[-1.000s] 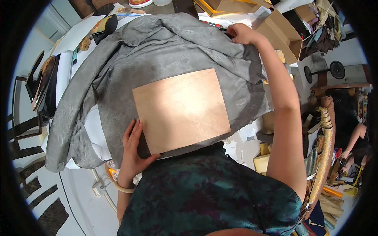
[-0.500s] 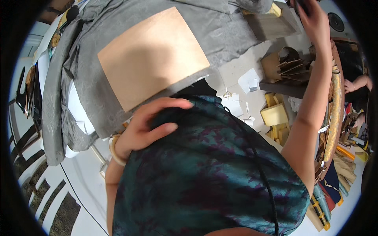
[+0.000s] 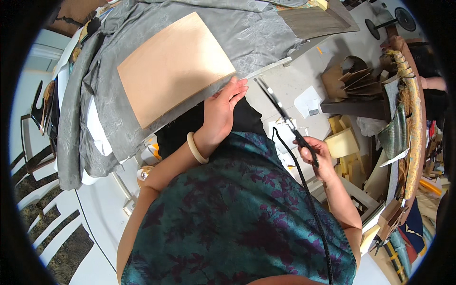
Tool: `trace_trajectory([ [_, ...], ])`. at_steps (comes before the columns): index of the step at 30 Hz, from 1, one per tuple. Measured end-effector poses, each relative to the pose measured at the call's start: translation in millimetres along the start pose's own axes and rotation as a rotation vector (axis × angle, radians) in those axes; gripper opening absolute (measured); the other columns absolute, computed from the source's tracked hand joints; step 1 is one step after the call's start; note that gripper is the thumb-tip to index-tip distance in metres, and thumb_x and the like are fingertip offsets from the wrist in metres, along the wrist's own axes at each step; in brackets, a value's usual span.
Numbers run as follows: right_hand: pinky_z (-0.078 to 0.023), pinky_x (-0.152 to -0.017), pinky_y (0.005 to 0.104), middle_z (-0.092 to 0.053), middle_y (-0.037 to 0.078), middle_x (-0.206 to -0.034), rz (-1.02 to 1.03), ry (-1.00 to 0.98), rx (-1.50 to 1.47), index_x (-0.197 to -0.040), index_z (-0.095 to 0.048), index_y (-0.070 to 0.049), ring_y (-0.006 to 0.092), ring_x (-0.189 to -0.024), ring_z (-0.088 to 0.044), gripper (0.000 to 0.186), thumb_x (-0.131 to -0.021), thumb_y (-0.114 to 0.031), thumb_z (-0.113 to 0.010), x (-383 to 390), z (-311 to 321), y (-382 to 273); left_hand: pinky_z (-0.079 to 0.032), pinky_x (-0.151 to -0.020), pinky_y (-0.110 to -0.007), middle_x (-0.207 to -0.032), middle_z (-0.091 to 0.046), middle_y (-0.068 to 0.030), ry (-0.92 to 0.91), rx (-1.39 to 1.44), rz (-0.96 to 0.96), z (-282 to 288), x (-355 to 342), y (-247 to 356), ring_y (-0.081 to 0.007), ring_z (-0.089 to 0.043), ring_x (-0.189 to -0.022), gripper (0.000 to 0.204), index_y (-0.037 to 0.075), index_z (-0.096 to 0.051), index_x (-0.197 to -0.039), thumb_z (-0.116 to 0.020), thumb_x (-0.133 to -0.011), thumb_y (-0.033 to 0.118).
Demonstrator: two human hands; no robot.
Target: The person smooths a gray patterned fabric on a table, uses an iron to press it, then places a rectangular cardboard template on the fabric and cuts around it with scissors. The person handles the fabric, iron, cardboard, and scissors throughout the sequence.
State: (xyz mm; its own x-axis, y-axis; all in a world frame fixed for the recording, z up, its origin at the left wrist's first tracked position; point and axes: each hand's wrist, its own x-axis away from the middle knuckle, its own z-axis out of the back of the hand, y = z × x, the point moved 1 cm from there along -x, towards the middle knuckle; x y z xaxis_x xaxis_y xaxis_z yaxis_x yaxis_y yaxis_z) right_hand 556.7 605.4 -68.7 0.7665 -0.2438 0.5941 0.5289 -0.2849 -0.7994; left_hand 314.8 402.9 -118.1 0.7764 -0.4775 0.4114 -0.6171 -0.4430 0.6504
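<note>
A flat, tan square panel lies on crumpled grey patterned cloth. My left hand, with a cream bangle at its wrist, is at the panel's right near corner. Its fingers are partly spread and hold nothing that I can see; whether the fingertips touch the panel or cloth edge is hard to tell. My right hand is closed round the dark handles of a long pair of scissors. The slim blades point up and left toward the panel's corner, apart from it and slightly blurred.
Right of the table, yellow foam pieces, a brown cardboard box and white paper lie on the floor. Fabric rolls line the right side. A dark dumbbell-shaped object is at the far right. Another person's arm shows beyond.
My right hand has come down from the far right to beside my body, with the scissors in it. My left hand has moved from my lap up to the panel's near corner.
</note>
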Motion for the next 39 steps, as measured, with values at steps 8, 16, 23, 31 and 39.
trace_trajectory([
  [8,-0.03,-0.057,0.0199,-0.066,-0.009,-0.081,0.029,-0.08,-0.112,-0.123,-0.077,-0.003,-0.0003,-0.064,-0.045,0.04,-0.095,-0.03,-0.086,-31,-28,8,-0.051,-0.11,-0.037,-0.116,-0.075,-0.0122,0.0,0.051,0.055,10,-9,-1,-0.0182,-0.068,-0.112,0.018,0.004,-0.068,-0.118,-0.069,-0.107,0.019],
  [16,-0.039,-0.062,0.0178,-0.073,-0.006,-0.089,0.079,-0.049,-0.171,-0.121,-0.078,-0.002,0.0,-0.072,-0.056,0.039,-0.095,-0.029,-0.087,-39,-42,6,-0.051,-0.112,-0.038,-0.114,-0.073,-0.0106,0.014,0.113,0.078,5,-22,-9,-0.0194,-0.068,-0.113,0.018,0.003,-0.068,-0.116,-0.069,-0.107,0.018],
  [23,-0.048,-0.071,0.0196,-0.076,-0.002,-0.097,0.09,-0.06,-0.215,-0.122,-0.077,0.0,0.0026,-0.08,-0.063,0.036,-0.096,-0.023,-0.086,-45,-51,6,-0.053,-0.111,-0.039,-0.112,-0.073,-0.0108,0.057,0.106,0.095,2,-24,-9,-0.0211,-0.069,-0.112,0.016,0.003,-0.068,-0.115,-0.071,-0.106,0.015],
  [31,-0.052,-0.073,0.0217,-0.077,0.0,-0.099,0.089,-0.027,-0.201,-0.12,-0.077,0.002,0.0046,-0.083,-0.067,0.035,-0.095,-0.021,-0.087,-42,-60,4,-0.053,-0.109,-0.038,-0.109,-0.074,-0.0069,0.03,0.137,0.094,4,-22,-7,-0.0184,-0.07,-0.108,0.013,0.005,-0.07,-0.112,-0.073,-0.104,0.015],
  [39,-0.051,-0.069,0.0201,-0.078,0.001,-0.098,0.057,-0.006,-0.195,-0.122,-0.078,0.001,0.0039,-0.08,-0.066,0.036,-0.095,-0.021,-0.087,-36,-66,2,-0.051,-0.11,-0.037,-0.11,-0.074,-0.0049,-0.001,0.112,0.094,6,-21,-7,-0.0171,-0.069,-0.11,0.015,0.006,-0.071,-0.114,-0.074,-0.104,0.016],
])
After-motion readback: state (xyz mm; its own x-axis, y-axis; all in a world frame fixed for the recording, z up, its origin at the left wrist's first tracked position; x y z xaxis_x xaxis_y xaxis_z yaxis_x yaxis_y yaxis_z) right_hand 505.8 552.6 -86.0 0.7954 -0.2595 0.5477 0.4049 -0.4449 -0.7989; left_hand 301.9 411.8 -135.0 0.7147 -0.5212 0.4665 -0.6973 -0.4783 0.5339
